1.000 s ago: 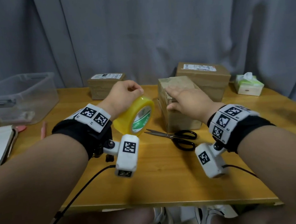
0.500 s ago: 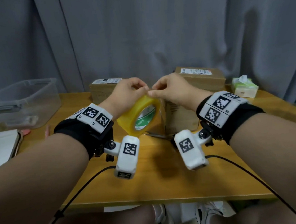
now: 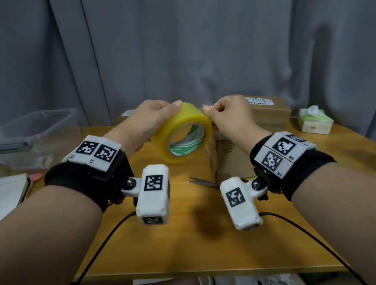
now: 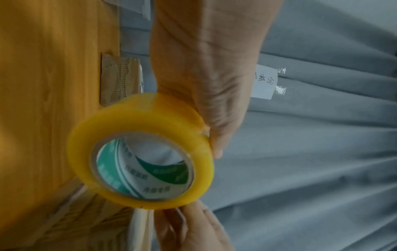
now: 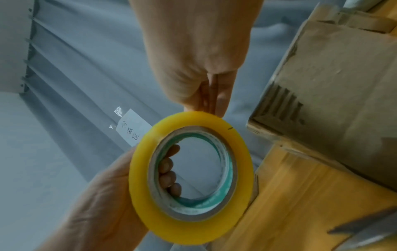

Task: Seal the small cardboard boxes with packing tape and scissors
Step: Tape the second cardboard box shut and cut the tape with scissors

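Left hand (image 3: 150, 120) has the tape roll (image 3: 182, 133) in its grip, fingers through the core, held up off the desk (image 3: 192, 245). Right hand (image 3: 228, 117) is clenched in a pinch at the roll's top-right rim, probably on the free tape end, though I can't see the end itself. Target box (image 3: 232, 161) sits right below the right grip, scissors (image 3: 203, 182) nearer, so the pull likely goes down-right.
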Motion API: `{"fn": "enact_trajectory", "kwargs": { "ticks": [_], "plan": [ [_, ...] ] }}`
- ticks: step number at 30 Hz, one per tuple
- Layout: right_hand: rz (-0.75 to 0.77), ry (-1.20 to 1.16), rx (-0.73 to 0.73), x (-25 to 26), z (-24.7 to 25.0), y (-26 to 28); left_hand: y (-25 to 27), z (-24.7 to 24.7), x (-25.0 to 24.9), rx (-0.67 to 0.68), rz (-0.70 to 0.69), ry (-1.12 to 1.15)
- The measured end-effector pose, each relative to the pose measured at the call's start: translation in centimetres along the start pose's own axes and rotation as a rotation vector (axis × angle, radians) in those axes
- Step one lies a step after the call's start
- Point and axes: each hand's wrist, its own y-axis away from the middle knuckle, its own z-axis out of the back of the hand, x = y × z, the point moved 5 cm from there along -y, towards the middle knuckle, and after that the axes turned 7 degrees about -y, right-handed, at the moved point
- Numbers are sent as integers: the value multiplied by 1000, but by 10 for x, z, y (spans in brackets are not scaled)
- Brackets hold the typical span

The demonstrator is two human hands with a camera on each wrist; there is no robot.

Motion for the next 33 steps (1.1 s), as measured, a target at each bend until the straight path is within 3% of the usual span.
{"fn": "enact_trajectory", "kwargs": {
  "ticks": [3, 6, 13, 19, 33],
  "plan": [
    [50, -39, -57, 19, 22, -15, -3, -5, -5, -65, -92, -100],
    [90, 21, -47, 28, 41, -26, -13, -19, 2, -3, -108, -519],
    [-262, 81, 26, -47, 47, -13, -31, -46, -2, 153, -31, -720],
    [-429, 89, 35, -62, 38, -11, -42, -57, 10, 222, 41, -842],
    [-316, 503, 97, -52, 39, -4, -54, -63, 3, 249, 71, -1039]
  ]
}}
